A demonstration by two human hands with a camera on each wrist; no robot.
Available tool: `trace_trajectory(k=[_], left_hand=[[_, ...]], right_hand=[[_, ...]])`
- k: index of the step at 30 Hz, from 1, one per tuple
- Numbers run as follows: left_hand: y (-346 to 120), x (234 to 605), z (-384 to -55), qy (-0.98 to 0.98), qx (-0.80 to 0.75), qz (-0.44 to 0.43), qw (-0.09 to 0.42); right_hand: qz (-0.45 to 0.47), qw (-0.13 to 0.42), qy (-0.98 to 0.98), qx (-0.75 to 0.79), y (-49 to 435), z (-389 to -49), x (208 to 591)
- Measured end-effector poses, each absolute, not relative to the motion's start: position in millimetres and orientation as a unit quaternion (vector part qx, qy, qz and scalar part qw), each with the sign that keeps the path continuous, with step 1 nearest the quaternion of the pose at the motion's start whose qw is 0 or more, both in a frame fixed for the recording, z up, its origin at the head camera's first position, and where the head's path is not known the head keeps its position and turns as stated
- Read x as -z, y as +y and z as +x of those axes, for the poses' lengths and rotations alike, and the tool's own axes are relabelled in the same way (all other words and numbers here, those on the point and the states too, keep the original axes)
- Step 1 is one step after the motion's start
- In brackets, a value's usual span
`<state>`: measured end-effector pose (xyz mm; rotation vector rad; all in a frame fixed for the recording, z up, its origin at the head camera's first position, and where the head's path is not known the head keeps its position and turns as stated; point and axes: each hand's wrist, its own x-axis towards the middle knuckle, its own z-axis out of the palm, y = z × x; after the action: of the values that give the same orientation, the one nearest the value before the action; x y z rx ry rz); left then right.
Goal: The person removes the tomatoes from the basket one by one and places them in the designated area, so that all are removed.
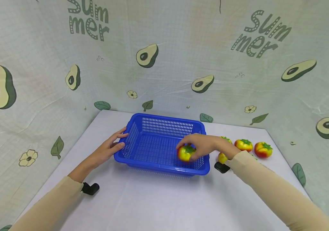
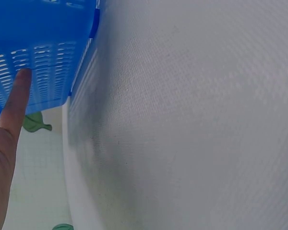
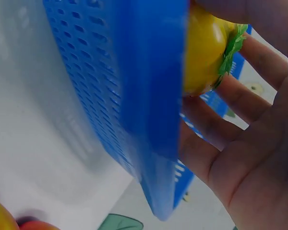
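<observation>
A blue plastic basket (image 1: 164, 166) with slotted walls stands on the white table. Over its right part, my right hand (image 1: 203, 143) grips a yellow-red persimmon (image 1: 185, 154) with green leaves on top, fingers and thumb around it. The right wrist view shows that persimmon (image 3: 206, 52) just past the basket's rim (image 3: 153, 96), partly hidden by it. At the basket's left end is my left hand (image 1: 106, 152), its fingers extended against the rim. One straight digit (image 2: 20, 93) touches the slotted outer wall (image 2: 50, 72) in the left wrist view.
Right of the basket lie several more persimmons (image 1: 263, 149), some partly hidden behind my right forearm. Black wrist devices (image 1: 90, 188) show at both wrists. A cloth (image 1: 176, 57) printed with avocados and leaves hangs around the table's back and sides.
</observation>
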<state>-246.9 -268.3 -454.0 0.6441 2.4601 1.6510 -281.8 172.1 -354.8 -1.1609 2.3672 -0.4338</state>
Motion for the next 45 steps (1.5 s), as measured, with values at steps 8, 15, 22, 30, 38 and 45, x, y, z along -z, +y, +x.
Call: trace_trajectory(k=[8,15,22,30,38,45], left_hand=[[-268,452,-246,0.812,-0.539,0.215,0.052],[-267,452,-246,0.816,-0.535,0.212,0.052],[-267,452,-246,0.812,-0.54,0.217,0.053],[-267,454,-248,0.812,-0.542,0.211,0.057],[-268,454,-248,0.809,-0.543,0.217,0.054],[-269,453,-247,0.809,-0.545,0.214,0.056]], right_hand=[[-0.421,0.198,0.868,0.174,187,-281,333],[-0.408,0.177,0.875,0.194,209,-280,318],[-0.369,0.17,0.89,0.205,233,-278,307],[-0.335,0.158,0.903,0.219,269,-270,299],[-0.304,0.137,0.918,0.216,309,-264,305],[-0.268,0.131,0.928,0.222,340,-259,310]])
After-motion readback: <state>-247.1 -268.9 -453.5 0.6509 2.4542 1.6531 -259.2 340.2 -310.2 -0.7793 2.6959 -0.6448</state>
